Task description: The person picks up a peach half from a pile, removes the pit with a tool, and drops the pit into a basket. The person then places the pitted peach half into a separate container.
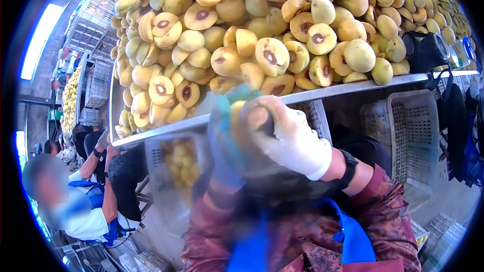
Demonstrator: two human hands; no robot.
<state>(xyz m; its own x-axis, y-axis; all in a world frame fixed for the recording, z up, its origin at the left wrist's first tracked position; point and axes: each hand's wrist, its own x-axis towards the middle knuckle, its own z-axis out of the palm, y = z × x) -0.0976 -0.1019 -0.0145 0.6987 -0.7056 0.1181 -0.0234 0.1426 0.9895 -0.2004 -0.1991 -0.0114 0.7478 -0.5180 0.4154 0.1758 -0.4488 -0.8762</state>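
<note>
My left hand (226,128), in a teal and blue glove, is smeared by motion just in front of the table's metal edge. Its fingers close round a yellow peach piece (237,110), mostly hidden and blurred. Pressed close beside it is my right hand (298,138) in a white glove, with a dark watch on the wrist. The right fingers are wrapped round a dark object (268,123), only part of which shows; its kind I cannot make out. Behind both hands lies a heap of halved yellow peaches (272,56), many with brown pits or pit hollows facing up.
The table's metal rim (353,84) runs across in front of me. Below it stand a crate with yellow fruit (156,171) and a grey plastic crate (416,126). A black container (426,50) sits at the right. Another person (88,196) sits at the left.
</note>
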